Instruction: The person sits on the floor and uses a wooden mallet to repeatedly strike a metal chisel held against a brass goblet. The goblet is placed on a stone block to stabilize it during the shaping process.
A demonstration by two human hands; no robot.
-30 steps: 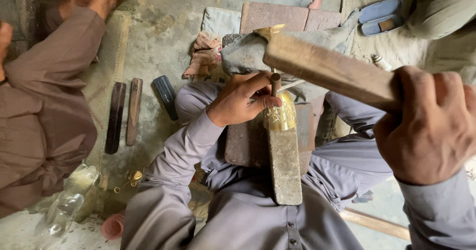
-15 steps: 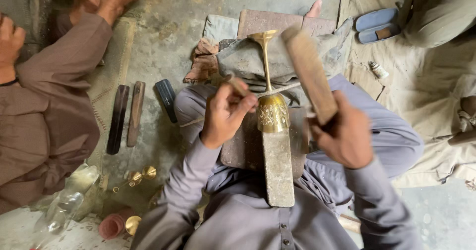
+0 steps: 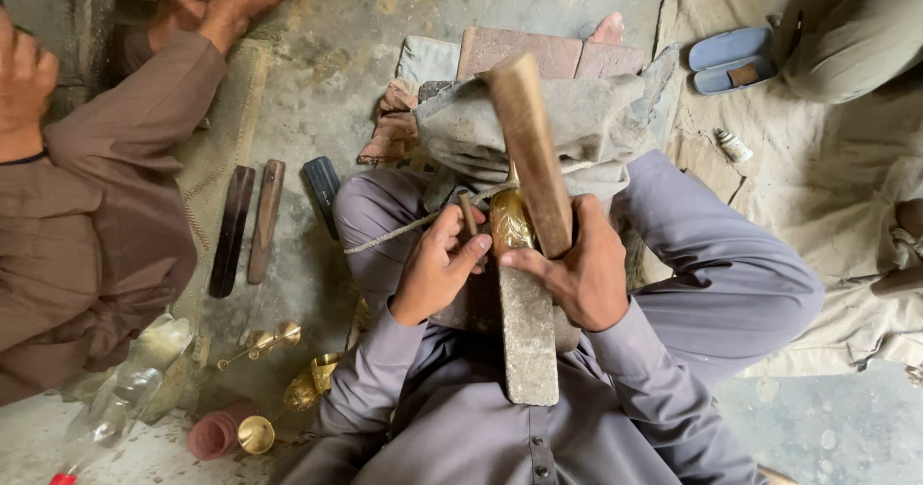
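My right hand (image 3: 575, 272) grips the wooden handle of a mallet (image 3: 529, 144), its head lowered over the workpiece. A golden brass piece (image 3: 510, 223) rests on a grey stone-like bar (image 3: 527, 336) that lies along my lap. My left hand (image 3: 437, 269) pinches a thin brown punch (image 3: 467, 214) and steadies it against the brass. A cord (image 3: 394, 235) runs from the workpiece across my left thigh. I sit cross-legged in grey clothing.
Another person in brown (image 3: 87, 216) sits at the left, bare feet up top. Two dark bars (image 3: 248, 225) and a black tool (image 3: 322, 189) lie on the concrete floor. Brass goblet parts (image 3: 279, 370), bricks (image 3: 548, 54) under cloth, a blue slipper (image 3: 731, 60).
My right hand has swung the mallet down from raised at the right to directly over the brass piece. My left hand stays on the punch. The camera view shifted slightly.
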